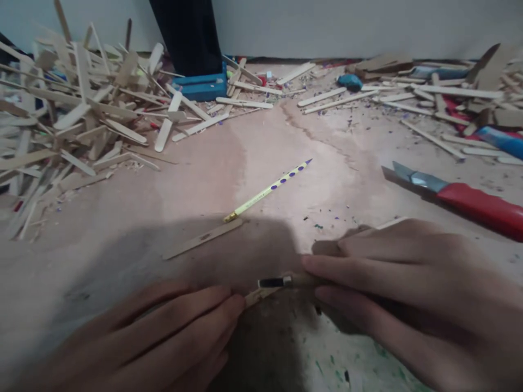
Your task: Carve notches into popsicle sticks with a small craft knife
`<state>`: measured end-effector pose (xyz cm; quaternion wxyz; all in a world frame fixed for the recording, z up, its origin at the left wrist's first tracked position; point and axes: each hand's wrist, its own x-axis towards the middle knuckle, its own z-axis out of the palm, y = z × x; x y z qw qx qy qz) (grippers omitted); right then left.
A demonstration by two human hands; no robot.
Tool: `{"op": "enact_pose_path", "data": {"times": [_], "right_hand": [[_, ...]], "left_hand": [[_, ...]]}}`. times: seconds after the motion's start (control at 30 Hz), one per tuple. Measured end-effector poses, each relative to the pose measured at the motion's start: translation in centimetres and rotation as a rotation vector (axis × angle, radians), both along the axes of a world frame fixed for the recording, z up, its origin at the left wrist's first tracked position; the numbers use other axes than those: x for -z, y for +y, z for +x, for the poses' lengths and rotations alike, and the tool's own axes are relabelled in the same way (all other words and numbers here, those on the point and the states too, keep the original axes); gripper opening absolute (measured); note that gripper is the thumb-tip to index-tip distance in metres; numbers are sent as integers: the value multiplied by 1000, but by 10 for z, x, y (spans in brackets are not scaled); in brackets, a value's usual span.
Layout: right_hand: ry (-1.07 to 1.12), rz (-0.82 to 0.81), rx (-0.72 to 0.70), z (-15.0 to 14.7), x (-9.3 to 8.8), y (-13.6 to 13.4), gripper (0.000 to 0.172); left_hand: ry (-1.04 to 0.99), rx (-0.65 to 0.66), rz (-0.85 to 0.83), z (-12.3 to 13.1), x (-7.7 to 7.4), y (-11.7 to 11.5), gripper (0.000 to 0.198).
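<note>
My left hand (175,332) is closed, its fingertips pinching a short piece of wooden craft stick (261,295). Close to the right, my right hand (408,294) pinches another wooden stick (306,280), mostly covered by my fingers. At this stick's tip is a small dark piece with a pale end (274,282), too small to name; it lies just above the left hand's stick, and I cannot tell whether they touch. Beyond my hands lie a yellow pencil with purple dots (267,192) and a flat craft stick (204,238), near the pencil's eraser end.
A red-handled cutting tool (482,207) lies at the right, blade pointing left. Heaps of craft sticks (81,109) fill the back left, with more sticks (441,100) at the back right. A dark upright post (188,35) rises from a blue base (200,87) near the wall.
</note>
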<state>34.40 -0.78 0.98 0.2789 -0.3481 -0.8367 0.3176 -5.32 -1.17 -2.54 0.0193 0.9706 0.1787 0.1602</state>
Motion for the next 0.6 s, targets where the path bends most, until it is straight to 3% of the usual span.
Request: {"op": "enact_pose_path", "data": {"times": [0.17,0.27,0.33,0.47,0.6], "right_hand": [[-148,74,-112,2,-3,-2,24],[-185,114,-33,-1,-5,-4,25],[-140,131,9,-3,-4,-5,24],[-119,214,-60,-7,2,-3,25],[-124,216,34,-5,5,4,28]], "left_hand": [[60,55,-78,42,-10,8,49],[47,48,-142,55,-14,10,52],[16,43,-156,53,-19,13,50],[-49,57,-126,40,-32,19,40],[-77,38,-83,36,-41,19,37]]}}
